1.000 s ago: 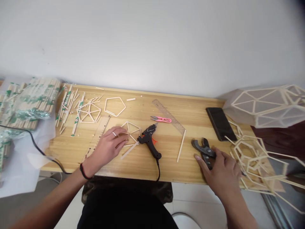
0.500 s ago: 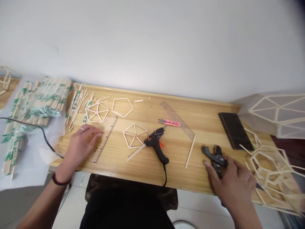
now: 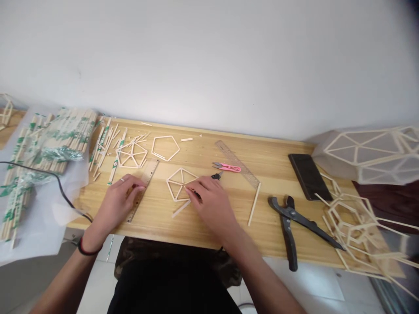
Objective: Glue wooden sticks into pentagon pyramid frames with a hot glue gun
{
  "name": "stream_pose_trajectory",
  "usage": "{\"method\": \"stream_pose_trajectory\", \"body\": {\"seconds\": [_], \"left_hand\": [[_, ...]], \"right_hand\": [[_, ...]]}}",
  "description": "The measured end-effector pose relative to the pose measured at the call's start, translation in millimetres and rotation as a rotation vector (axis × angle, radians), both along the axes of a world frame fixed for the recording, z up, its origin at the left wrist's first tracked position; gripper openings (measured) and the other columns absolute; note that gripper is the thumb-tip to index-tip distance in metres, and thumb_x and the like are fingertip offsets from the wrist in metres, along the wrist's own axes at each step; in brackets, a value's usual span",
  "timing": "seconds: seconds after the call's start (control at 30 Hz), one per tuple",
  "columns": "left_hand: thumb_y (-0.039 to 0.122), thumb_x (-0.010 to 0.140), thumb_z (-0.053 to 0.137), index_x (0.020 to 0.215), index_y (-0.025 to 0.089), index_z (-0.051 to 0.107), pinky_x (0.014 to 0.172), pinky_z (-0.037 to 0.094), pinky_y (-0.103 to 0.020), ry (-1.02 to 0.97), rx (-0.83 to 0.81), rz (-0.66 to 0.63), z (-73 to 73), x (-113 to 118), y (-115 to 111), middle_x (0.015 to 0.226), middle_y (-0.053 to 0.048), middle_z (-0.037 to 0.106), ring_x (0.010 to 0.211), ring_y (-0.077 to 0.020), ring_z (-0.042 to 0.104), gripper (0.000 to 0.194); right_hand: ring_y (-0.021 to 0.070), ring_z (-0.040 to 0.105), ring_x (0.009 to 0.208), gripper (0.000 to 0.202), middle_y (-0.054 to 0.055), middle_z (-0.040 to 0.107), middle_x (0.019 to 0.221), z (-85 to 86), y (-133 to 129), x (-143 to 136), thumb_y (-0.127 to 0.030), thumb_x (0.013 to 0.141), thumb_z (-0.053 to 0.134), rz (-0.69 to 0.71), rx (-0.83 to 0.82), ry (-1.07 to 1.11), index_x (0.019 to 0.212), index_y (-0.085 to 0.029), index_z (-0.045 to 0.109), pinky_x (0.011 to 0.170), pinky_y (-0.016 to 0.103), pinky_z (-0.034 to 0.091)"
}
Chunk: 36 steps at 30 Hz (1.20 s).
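My right hand point(image 3: 211, 205) hangs over the middle of the bench, its thumb and fingertips drawn together beside the hub of a spoked pentagon of thin wooden sticks point(image 3: 173, 186). It covers most of the black glue gun point(image 3: 216, 176); the nozzle and the pale glue stick point(image 3: 181, 208) show past it. Whether its fingertips hold anything is hidden. My left hand point(image 3: 121, 198) rests by the clear ruler point(image 3: 149, 174), thumb and forefinger pinched over its edge; what is between them, if anything, is too small to make out.
Pink thread snips point(image 3: 231, 167) and another ruler point(image 3: 234, 160) lie behind. Rightward are a loose stick point(image 3: 254, 204), black-handled cutters point(image 3: 288, 235), a phone point(image 3: 309, 176) and a stick framework point(image 3: 352, 222). Leftward lie two pentagons point(image 3: 165, 148) point(image 3: 132, 155) and bagged chopsticks point(image 3: 70, 131).
My right hand has let go of the cutters and moved left to the spoked pentagon and glue gun. The cutters now lie spread on the bench. My left hand's fingers have drawn into a pinch.
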<state>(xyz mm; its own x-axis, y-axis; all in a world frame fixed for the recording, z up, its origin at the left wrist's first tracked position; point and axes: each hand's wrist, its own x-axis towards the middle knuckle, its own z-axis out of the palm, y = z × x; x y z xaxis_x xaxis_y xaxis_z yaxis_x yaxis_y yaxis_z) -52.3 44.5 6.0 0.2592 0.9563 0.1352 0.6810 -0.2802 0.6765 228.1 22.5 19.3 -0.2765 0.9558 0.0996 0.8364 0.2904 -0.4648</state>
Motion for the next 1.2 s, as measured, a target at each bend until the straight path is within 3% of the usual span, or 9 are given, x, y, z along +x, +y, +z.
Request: {"method": "stream_pose_trajectory", "body": {"seconds": [0.23,0.33,0.47,0.57,0.7,0.93,1.07,1.2], "left_hand": [[0.031,0.104,0.06,0.094,0.019,0.07,0.067,0.056,-0.025,-0.221,-0.116,-0.071,-5.5,37,-20,0.082,-0.002,0.074,0.072,-0.0164,0.07,0.019],[0.027,0.103,0.061,0.095,0.02,0.07,0.074,0.057,-0.027,-0.259,-0.091,-0.092,-12.0,51,-21,0.086,-0.003,0.073,0.078,-0.0167,0.07,0.014],[0.02,0.102,0.06,0.095,0.021,0.072,0.094,0.056,-0.034,-0.276,-0.044,-0.161,-19.9,64,-16,0.105,-0.007,0.074,0.102,-0.0207,0.071,0.014],[0.017,0.103,0.057,0.096,0.021,0.072,0.096,0.057,-0.035,-0.282,-0.027,-0.196,-22.8,69,-13,0.107,-0.009,0.074,0.104,-0.0212,0.07,0.017],[0.017,0.103,0.059,0.096,0.021,0.071,0.093,0.058,-0.033,-0.297,-0.023,-0.203,-21.9,67,-13,0.105,-0.008,0.073,0.102,-0.0202,0.071,0.014],[0.019,0.103,0.062,0.097,0.021,0.07,0.092,0.057,-0.032,-0.321,-0.007,-0.12,-14.7,50,-13,0.107,-0.006,0.073,0.101,-0.0188,0.071,0.01],[0.017,0.102,0.064,0.099,0.022,0.071,0.095,0.055,-0.03,-0.312,0.032,-0.068,-3.4,37,-22,0.106,-0.005,0.073,0.103,-0.0175,0.071,0.009],[0.019,0.101,0.065,0.098,0.023,0.073,0.086,0.055,-0.026,-0.302,0.001,-0.029,3.3,30,-33,0.097,-0.002,0.076,0.092,-0.0154,0.072,0.009]], "right_hand": [[0.0259,0.07,0.102,0.022,0.012,0.077,0.105,-2.7,32,-10,-0.017,0.106,0.057,0.08,-0.158,-0.195,0.102,-0.016,0.079,0.093,0.039,0.05],[0.0263,0.071,0.101,0.025,0.013,0.078,0.106,3.1,33,-15,-0.014,0.106,0.055,0.084,-0.203,-0.276,0.104,-0.015,0.08,0.092,0.038,0.05],[0.0279,0.073,0.099,0.023,0.015,0.077,0.104,10.1,33,-24,-0.011,0.104,0.055,0.066,-0.243,-0.358,0.102,-0.013,0.078,0.086,0.038,0.052],[0.0272,0.074,0.097,0.022,0.015,0.077,0.105,12.9,32,-28,-0.011,0.104,0.053,0.045,-0.252,-0.394,0.103,-0.014,0.075,0.079,0.035,0.051],[0.0268,0.074,0.095,0.018,0.015,0.077,0.106,12.0,30,-29,-0.011,0.103,0.053,0.021,-0.247,-0.41,0.109,-0.015,0.07,0.076,0.033,0.05],[0.0286,0.071,0.096,0.016,0.014,0.078,0.099,8.2,26,-28,-0.007,0.102,0.052,0.05,-0.199,-0.354,0.105,-0.016,0.065,0.088,0.039,0.048],[0.0276,0.07,0.094,0.015,0.012,0.076,0.097,6.6,14,-41,-0.008,0.104,0.053,0.119,-0.157,-0.278,0.103,-0.017,0.065,0.089,0.038,0.047],[0.0276,0.069,0.093,0.014,0.011,0.077,0.097,-1.5,0,-58,-0.009,0.103,0.055,0.19,-0.129,-0.184,0.102,-0.016,0.067,0.088,0.039,0.05]]}}
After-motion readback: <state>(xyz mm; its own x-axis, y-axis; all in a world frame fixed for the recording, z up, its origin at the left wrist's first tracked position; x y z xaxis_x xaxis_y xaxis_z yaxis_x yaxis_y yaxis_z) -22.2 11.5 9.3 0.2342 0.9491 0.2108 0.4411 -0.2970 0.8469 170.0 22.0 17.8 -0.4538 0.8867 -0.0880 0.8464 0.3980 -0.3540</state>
